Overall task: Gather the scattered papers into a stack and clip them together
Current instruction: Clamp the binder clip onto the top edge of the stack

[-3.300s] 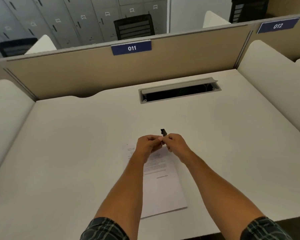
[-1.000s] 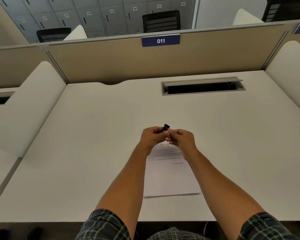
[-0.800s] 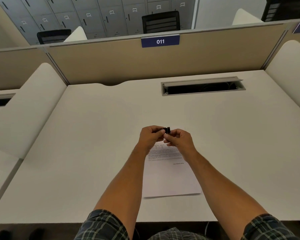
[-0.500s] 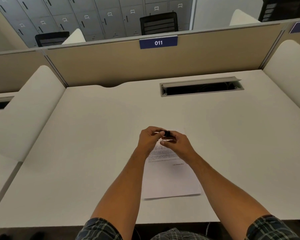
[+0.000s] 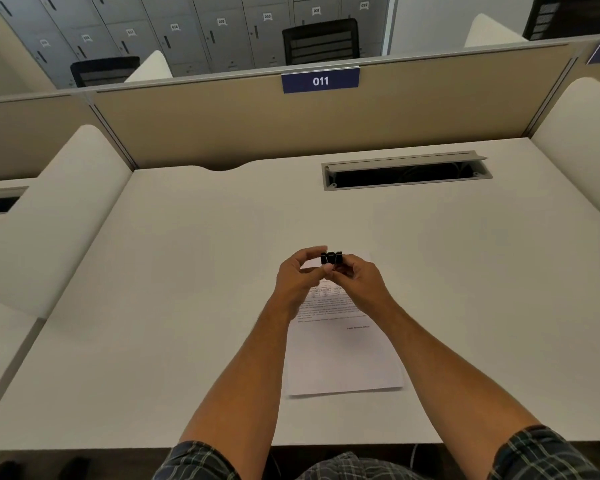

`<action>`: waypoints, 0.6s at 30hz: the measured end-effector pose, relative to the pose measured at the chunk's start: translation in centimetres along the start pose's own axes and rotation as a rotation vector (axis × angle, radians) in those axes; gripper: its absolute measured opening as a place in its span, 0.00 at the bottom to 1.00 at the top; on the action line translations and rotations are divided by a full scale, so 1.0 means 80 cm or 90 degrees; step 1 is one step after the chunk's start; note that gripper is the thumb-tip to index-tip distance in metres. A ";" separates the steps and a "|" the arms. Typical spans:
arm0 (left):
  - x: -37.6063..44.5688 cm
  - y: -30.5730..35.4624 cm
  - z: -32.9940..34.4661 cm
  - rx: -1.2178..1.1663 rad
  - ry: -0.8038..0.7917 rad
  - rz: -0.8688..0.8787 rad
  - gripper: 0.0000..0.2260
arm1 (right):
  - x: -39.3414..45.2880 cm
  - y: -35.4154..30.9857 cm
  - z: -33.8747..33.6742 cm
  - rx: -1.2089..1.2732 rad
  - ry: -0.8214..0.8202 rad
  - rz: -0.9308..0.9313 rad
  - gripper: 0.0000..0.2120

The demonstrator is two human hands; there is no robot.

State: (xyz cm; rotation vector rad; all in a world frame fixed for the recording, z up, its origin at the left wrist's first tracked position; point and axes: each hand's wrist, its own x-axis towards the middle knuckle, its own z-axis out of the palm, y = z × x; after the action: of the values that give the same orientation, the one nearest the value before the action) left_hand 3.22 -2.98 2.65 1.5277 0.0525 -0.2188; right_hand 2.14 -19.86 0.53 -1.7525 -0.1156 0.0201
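A neat stack of white printed papers [image 5: 343, 358] lies flat on the white desk [image 5: 187, 289], near its front edge and between my forearms. A small black binder clip [image 5: 331, 258] is above the far end of the stack. My left hand [image 5: 297, 280] and my right hand [image 5: 359, 280] meet there, and the fingertips of both pinch the clip. Whether its jaws touch the paper edge is hidden by my fingers.
A grey cable tray with its lid up [image 5: 406, 171] is set into the desk at the back right. Beige partitions with a blue "011" label [image 5: 320, 80] close the back. Curved white side panels [image 5: 49, 216] flank the desk.
The clip, pointing upward a second ago, has been turned level in my fingertips. Both hands stay over the top of the stack, and the papers have not shifted.
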 end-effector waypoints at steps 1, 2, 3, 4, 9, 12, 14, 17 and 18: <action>0.000 -0.002 -0.002 0.000 -0.011 -0.006 0.16 | 0.000 0.001 -0.001 -0.006 0.001 -0.006 0.10; 0.000 -0.003 -0.003 -0.001 -0.020 -0.011 0.15 | 0.000 0.002 -0.002 -0.015 0.002 -0.013 0.10; 0.000 -0.004 -0.004 -0.005 -0.028 -0.014 0.15 | -0.001 0.002 -0.003 -0.025 0.005 -0.021 0.11; -0.001 -0.004 -0.005 -0.013 -0.038 -0.015 0.14 | -0.002 0.003 -0.004 -0.035 0.008 -0.030 0.11; -0.001 0.000 -0.010 -0.048 -0.104 0.021 0.17 | -0.005 0.003 -0.009 -0.138 0.032 -0.170 0.15; 0.003 0.003 -0.007 -0.058 -0.121 0.043 0.18 | -0.004 0.004 -0.007 -0.194 0.045 -0.234 0.18; 0.006 0.004 -0.004 -0.043 -0.109 0.046 0.18 | -0.002 0.006 -0.006 -0.231 0.056 -0.251 0.17; 0.009 0.000 -0.002 -0.038 -0.083 0.048 0.16 | 0.002 0.012 -0.006 -0.267 0.061 -0.264 0.16; 0.010 -0.001 -0.002 -0.032 -0.072 0.047 0.16 | 0.004 0.014 -0.006 -0.265 0.062 -0.256 0.16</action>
State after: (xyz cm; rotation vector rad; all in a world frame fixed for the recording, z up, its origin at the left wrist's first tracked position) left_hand 4.02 -2.90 2.40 1.4619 -0.0877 -0.2425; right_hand 2.54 -20.48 -0.47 -2.1096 -0.4239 -0.4072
